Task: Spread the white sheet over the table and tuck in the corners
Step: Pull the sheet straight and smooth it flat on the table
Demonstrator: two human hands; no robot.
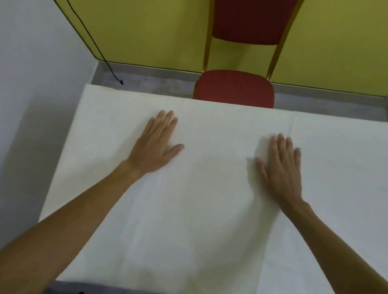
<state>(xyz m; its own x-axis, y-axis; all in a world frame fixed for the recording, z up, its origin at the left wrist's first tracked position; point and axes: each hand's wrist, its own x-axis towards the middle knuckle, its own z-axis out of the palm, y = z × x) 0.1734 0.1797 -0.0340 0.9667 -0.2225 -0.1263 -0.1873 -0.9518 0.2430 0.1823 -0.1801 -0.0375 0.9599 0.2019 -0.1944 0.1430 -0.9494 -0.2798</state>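
A white sheet (202,222) lies flat over the table and covers its whole visible top, from the far edge to the near edge. Faint fold lines run across it. My left hand (155,145) rests palm down on the sheet left of the middle, fingers straight and close together. My right hand (281,167) lies palm down on the sheet right of the middle, fingers straight. Neither hand grips the cloth. The table under the sheet is hidden, and the right end runs out of view.
A red chair with a gold frame (236,88) stands against the table's far edge. A white wall (21,99) runs close along the table's left end. A black cable (85,29) hangs down the yellow back wall to the grey floor.
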